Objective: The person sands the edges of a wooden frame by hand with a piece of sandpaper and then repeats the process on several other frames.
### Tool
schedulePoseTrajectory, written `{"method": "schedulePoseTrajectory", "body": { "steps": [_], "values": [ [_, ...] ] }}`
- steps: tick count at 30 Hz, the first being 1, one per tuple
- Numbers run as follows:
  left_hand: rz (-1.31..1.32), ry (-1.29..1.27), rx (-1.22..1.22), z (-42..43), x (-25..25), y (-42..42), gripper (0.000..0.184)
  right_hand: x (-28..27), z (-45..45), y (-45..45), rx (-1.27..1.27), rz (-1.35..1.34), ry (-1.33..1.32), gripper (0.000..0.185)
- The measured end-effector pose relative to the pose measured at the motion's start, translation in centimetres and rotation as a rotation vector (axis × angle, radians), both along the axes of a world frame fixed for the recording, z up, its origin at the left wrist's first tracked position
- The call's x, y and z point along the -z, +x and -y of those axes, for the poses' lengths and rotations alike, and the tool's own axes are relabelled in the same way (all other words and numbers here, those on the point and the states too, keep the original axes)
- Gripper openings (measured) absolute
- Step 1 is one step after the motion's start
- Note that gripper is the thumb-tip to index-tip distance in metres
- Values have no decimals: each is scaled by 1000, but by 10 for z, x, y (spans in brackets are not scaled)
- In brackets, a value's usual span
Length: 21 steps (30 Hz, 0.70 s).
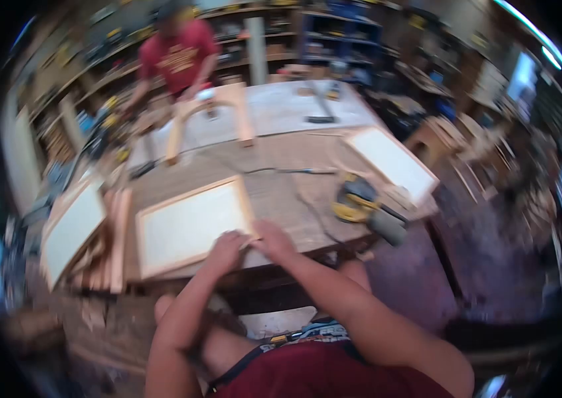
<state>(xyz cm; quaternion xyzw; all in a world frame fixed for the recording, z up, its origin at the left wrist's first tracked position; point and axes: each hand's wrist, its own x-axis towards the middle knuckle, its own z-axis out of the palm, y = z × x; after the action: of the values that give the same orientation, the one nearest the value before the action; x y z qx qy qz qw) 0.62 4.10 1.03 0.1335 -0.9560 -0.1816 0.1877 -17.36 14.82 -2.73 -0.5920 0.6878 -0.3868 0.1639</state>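
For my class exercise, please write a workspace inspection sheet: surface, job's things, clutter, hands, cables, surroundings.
Surface: brown wooden workbench, pale sheet across its far part.
Job's things: white rectangular panel in a pale wooden frame.
Clutter: yellow-and-black power tool at right; second framed panel beyond it; third framed panel, tilted, at left by wooden strips.
Hands: left hand and right hand at the frame's near-right corner; grip blurred.
Cables: thin dark cable beyond the frame.
Surroundings: co-worker in red shirt across the bench; blue shelving unit.

The co-worker [178,58] is blurred; what lies between left grip [229,250] and right grip [273,241] is too small to tell.
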Motion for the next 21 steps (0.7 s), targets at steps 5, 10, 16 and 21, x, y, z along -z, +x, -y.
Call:
{"method": "schedulePoseTrajectory", "body": {
  "steps": [5,10,16,21],
  "values": [
    [6,36,-2,18,11,38,31,32,5,-1,24,21,-188,70],
    [134,77,67,35,-11,88,31,0,-10,-1,45,-108,-148,74],
    [170,136,-11,24,-13,82,30,7,-5,7,84,-147,-226,75],
    [177,25,-18,5,-6,18,33,-2,-12,1,29,-91,-192,73]
  ]
}}
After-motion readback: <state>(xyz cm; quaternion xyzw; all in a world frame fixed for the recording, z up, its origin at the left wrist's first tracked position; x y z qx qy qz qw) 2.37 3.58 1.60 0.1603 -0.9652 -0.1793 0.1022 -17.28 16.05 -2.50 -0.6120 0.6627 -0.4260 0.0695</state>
